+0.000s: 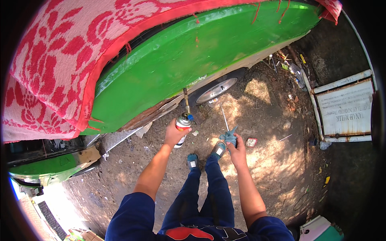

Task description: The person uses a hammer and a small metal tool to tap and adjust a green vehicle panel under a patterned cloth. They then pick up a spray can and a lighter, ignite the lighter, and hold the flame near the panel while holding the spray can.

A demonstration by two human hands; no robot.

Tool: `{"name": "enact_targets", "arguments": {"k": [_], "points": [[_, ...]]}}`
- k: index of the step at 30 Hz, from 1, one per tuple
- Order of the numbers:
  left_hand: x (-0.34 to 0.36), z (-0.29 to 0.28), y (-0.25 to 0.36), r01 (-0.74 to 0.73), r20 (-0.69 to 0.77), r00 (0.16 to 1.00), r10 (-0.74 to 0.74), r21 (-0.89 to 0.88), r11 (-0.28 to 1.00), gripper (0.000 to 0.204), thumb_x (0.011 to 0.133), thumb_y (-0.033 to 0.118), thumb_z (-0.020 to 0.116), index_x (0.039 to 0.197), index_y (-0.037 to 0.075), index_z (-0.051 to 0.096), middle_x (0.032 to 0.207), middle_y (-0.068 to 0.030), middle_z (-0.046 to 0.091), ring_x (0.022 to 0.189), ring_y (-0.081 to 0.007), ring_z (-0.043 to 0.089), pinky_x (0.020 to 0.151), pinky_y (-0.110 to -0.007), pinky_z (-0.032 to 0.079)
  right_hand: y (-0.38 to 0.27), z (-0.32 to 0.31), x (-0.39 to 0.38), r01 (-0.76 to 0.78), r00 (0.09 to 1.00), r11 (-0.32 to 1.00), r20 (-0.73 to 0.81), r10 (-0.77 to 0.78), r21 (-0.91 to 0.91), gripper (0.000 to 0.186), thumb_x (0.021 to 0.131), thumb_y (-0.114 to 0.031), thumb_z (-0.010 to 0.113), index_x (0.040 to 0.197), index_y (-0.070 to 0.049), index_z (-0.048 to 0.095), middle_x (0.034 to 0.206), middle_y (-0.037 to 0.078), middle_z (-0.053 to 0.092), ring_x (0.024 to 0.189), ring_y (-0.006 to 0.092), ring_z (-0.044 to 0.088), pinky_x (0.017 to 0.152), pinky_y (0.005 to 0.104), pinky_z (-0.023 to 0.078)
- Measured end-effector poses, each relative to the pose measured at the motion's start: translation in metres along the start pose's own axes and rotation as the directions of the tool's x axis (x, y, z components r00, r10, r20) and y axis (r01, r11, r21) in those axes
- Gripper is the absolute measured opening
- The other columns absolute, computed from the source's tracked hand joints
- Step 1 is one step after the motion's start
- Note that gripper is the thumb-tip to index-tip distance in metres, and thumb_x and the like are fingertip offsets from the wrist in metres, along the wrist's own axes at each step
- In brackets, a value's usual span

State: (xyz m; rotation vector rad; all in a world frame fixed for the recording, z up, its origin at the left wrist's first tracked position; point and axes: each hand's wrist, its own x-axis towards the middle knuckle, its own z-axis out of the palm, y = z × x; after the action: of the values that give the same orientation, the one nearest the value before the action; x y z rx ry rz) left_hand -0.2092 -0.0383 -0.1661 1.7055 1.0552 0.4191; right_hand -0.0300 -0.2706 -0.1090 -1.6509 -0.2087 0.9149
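My left hand (173,133) is wrapped round the can of a blowtorch (184,122). Its brass-coloured nozzle points up toward the green vehicle panel, and I cannot make out a flame. In my right hand (237,151) is a thin metal rod (224,116), its lower end bundled in a blue-grey cloth (229,136). The rod's tip points away from me, short of the wheel (217,90). Beyond both hands stretches the green vehicle body (189,52), its lower edge worn and brownish.
A red and pink floral cloth (60,52) drapes over the vehicle. On the right stands a white-framed signboard (345,108). Litter (296,74) lies by the far wall, and a small red packet (251,142) is on the dirt ground (132,176) near my right hand.
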Motion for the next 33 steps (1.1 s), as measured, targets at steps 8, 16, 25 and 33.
{"name": "enact_targets", "arguments": {"k": [8, 16, 25, 33], "points": [[0.002, -0.001, 0.004, -0.015, 0.017, 1.000, 0.015, 0.035, 0.999, 0.054, 0.065, 0.028, 0.090, 0.104, 0.003, 0.062, 0.098, -0.0149, 0.071, 0.091, -0.0291, 0.069, 0.082, -0.039, 0.053, -0.005, 0.002, -0.003, -0.016, 1.000, 1.000, -0.001, 0.016, -0.019, 0.038, 0.093, -0.008, 0.061, 0.130, -0.003, 0.051, 0.098, 0.004, 0.061, 0.076, 0.0090, 0.056, 0.067, 0.0254, 0.049], [0.002, -0.002, 0.005, -0.035, 0.026, 0.999, 0.035, -0.004, 0.999, 0.054, 0.065, 0.028, 0.090, 0.105, 0.002, 0.062, 0.097, -0.0138, 0.071, 0.090, -0.0269, 0.070, 0.081, -0.038, 0.053, -0.001, 0.001, -0.005, -0.013, 1.000, 1.000, -0.009, 0.013, -0.014, 0.039, 0.092, -0.006, 0.061, 0.130, -0.002, 0.051, 0.101, 0.005, 0.061, 0.080, 0.0098, 0.057, 0.068, 0.0258, 0.050], [0.002, -0.003, 0.002, -0.055, 0.039, 0.998, 0.055, -0.014, 0.998, 0.051, 0.068, 0.023, 0.089, 0.105, 0.001, 0.062, 0.096, -0.0122, 0.071, 0.088, -0.0220, 0.069, 0.081, -0.035, 0.053, 0.000, 0.003, -0.007, -0.041, 0.999, 0.998, -0.020, 0.040, -0.052, 0.040, 0.092, -0.006, 0.061, 0.131, -0.003, 0.050, 0.102, 0.006, 0.060, 0.082, 0.0102, 0.058, 0.069, 0.0260, 0.051], [-0.002, -0.008, -0.001, -0.072, 0.026, 0.997, 0.073, -0.018, 0.997, 0.048, 0.069, 0.020, 0.088, 0.105, 0.002, 0.062, 0.095, -0.0099, 0.071, 0.087, -0.0178, 0.067, 0.080, -0.034, 0.052, 0.007, 0.003, -0.009, -0.042, 0.999, 0.998, -0.013, 0.042, -0.038, 0.040, 0.093, -0.007, 0.061, 0.131, -0.003, 0.050, 0.104, 0.006, 0.060, 0.084, 0.0101, 0.058, 0.070, 0.0262, 0.051]]}}
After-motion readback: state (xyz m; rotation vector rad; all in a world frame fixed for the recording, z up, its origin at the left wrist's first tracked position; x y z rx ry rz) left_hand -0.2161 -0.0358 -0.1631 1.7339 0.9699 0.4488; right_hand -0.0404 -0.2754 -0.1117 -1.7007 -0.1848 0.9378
